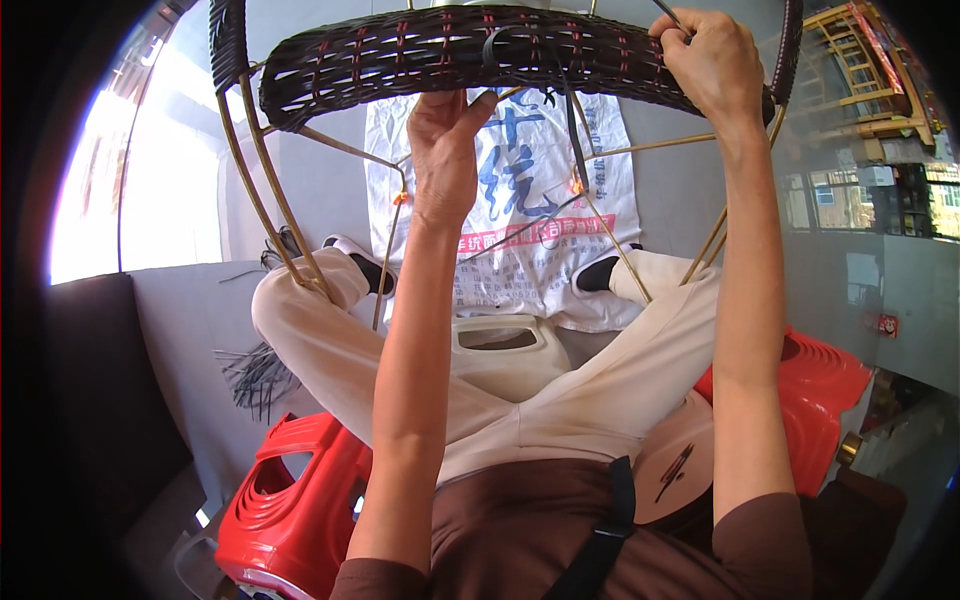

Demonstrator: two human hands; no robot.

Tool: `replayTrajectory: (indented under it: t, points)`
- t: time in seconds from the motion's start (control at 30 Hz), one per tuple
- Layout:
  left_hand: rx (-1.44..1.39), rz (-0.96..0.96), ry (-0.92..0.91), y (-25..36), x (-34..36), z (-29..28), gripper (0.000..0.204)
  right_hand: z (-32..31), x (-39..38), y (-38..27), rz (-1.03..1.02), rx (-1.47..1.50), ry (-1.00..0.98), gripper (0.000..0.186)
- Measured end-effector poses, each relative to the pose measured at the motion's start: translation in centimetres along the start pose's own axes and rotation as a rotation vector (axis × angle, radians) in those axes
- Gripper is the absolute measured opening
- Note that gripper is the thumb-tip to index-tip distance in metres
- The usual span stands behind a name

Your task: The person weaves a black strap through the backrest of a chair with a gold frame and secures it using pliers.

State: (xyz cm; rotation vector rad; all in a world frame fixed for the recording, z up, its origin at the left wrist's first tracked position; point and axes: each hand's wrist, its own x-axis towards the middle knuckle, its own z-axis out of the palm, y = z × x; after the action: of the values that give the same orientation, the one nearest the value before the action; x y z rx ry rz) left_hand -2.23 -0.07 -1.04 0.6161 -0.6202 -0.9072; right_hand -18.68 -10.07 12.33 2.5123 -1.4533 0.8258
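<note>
A curved band of dark brown and red woven strips (370, 55) spans a brass-coloured metal frame (255, 150) above my lap. My left hand (450, 140) is curled at the band's lower edge, its fingertips partly hidden, so what they hold is unclear. My right hand (710, 70) is closed at the band's upper right, pinching a thin dark strip (670, 15) that sticks up past the top of the picture. Loose dark strands (577, 135) hang from the band's middle between my hands.
A printed white sack (500, 260) lies beneath the frame. A cream plastic stool (510, 365) sits between my legs, red stools (280, 510) at either side. A bundle of dark strips (255, 380) lies at left. Wooden racks (865, 70) show at upper right.
</note>
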Motion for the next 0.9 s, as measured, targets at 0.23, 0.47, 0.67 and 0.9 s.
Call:
replayTrajectory:
  t: [0.23, 0.47, 0.67, 0.9]
  points:
    - [0.14, 0.06, -0.078, -0.3, 1.3, -0.7, 0.019, 0.8, -0.3, 1.2, 0.024, 0.014, -0.057, 0.016]
    - [0.167, -0.069, -0.01, 0.7, 0.6, -0.2, 0.012, 0.5, -0.5, 1.4, 0.003, -0.02, -0.043, 0.015]
    - [0.282, -0.094, 0.025, 1.6, -0.2, -0.7, 0.01, 0.6, -1.4, 0.8, -0.037, -0.067, -0.022, 0.014]
    - [0.252, -0.322, 0.027, 4.3, -2.3, 0.3, 0.007, -0.3, -3.1, 0.9, -0.029, 0.063, 0.026, 0.013]
